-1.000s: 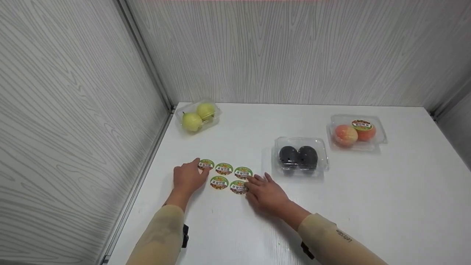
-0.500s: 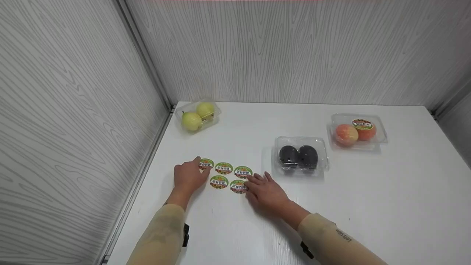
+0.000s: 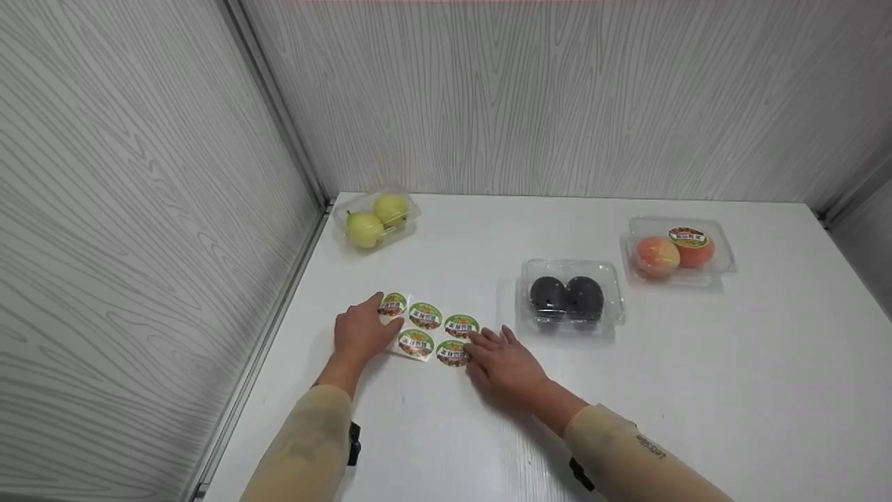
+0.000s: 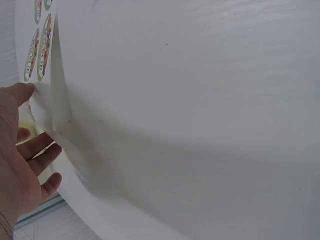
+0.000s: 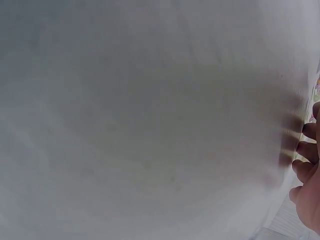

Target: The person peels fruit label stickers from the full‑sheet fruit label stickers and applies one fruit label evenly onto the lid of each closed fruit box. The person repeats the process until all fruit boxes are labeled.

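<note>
A white sheet of oval stickers (image 3: pixel 425 316), printed green with fruit, lies on the white table between my hands. My left hand (image 3: pixel 360 335) pinches its left end, thumb on top and fingers beneath. That end is raised off the table, and the left wrist view shows the sheet's edge (image 4: pixel 60 75) bent upward. On the sheet's right end rest the fingertips of my right hand (image 3: pixel 505 366), fingers fairly straight. In the right wrist view only part of the right hand (image 5: pixel 309 165) shows at the edge.
A clear box of two dark round fruits (image 3: pixel 571 296) stands just beyond my right hand. Further right is a clear box of two peaches (image 3: pixel 656 258) bearing a sticker. Two yellow-green pears (image 3: pixel 364 230) sit in a clear box at the back left, near the wall (image 3: pixel 139 209).
My left hand has lifted the left end of the sticker sheet, shifting slightly up and right. The right hand has stayed in place on the other end.
</note>
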A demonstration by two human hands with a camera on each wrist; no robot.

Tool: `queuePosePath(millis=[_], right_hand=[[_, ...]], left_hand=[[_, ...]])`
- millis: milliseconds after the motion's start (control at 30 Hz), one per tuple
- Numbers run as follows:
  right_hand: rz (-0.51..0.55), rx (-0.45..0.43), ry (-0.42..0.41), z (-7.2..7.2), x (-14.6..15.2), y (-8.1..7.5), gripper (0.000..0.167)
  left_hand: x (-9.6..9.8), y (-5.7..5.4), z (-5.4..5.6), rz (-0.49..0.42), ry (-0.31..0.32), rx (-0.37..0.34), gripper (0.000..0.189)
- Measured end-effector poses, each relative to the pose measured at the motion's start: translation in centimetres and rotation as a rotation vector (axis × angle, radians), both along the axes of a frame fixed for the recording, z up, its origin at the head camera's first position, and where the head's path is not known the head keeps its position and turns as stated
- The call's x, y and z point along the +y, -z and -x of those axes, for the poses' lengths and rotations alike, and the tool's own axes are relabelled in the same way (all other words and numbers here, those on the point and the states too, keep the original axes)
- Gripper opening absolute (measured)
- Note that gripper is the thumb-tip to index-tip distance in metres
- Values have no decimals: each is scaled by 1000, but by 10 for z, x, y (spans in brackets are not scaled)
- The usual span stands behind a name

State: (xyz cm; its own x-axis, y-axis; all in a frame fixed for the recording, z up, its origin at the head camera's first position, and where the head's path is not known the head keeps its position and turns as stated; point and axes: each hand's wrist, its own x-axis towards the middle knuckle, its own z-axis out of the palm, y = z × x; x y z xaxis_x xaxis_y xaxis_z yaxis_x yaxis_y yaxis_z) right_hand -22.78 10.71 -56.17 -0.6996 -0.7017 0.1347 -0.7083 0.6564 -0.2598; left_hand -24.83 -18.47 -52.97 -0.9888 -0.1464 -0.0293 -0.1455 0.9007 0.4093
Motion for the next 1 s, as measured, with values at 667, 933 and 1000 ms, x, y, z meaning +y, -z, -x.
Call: queuePosePath(millis=[667, 933, 1000], right_hand=[[8, 21, -3, 0, -1, 2, 37], [17, 24, 2, -1, -1, 0, 37], [18, 22, 2, -1, -1, 0, 37]], left_hand=[[4, -30, 14, -310, -26, -29, 77], [-1, -41, 18, -410, -56, 19, 49], [-2, -45, 18, -423, -63, 39, 45]])
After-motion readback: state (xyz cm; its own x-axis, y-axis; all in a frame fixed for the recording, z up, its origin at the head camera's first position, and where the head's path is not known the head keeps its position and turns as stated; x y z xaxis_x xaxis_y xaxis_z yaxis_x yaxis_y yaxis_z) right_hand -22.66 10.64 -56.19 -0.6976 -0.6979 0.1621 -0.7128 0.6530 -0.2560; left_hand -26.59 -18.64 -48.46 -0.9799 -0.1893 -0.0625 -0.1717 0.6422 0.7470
